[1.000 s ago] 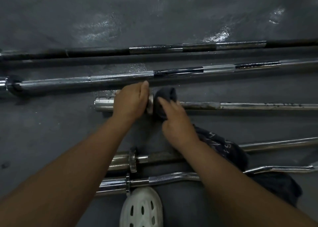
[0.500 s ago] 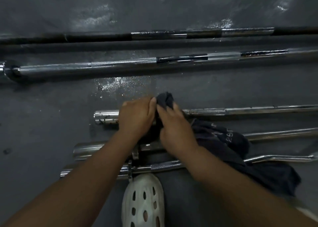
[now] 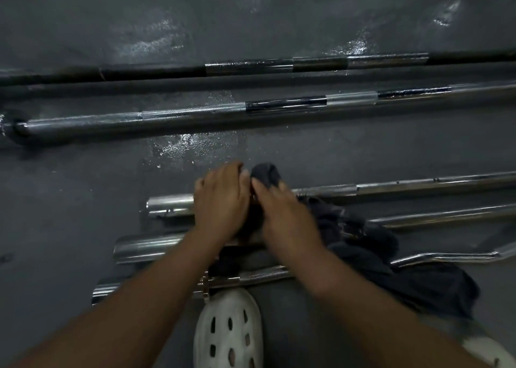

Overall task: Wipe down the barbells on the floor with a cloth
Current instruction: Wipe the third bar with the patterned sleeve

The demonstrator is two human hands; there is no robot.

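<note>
Several steel barbells lie side by side on the dark floor. My left hand (image 3: 222, 200) wraps around the sleeve end of the short chrome barbell (image 3: 418, 185), near its collar. My right hand (image 3: 282, 211) presses a dark cloth (image 3: 265, 173) onto the same bar just right of the left hand; the rest of the cloth (image 3: 371, 245) trails to the right over the nearer bars. The collar itself is hidden under my hands.
Two long barbells (image 3: 195, 113) (image 3: 251, 67) lie farther out. A straight bar (image 3: 148, 246) and a curl bar (image 3: 446, 256) lie closer to me. My white perforated shoe (image 3: 229, 331) stands by the nearest bar. A wet patch (image 3: 192, 147) shines on the floor.
Both hands and the short barbell have come nearer to me, toward the closer bars. The right hand has closed in against the left with the cloth bunched between them.
</note>
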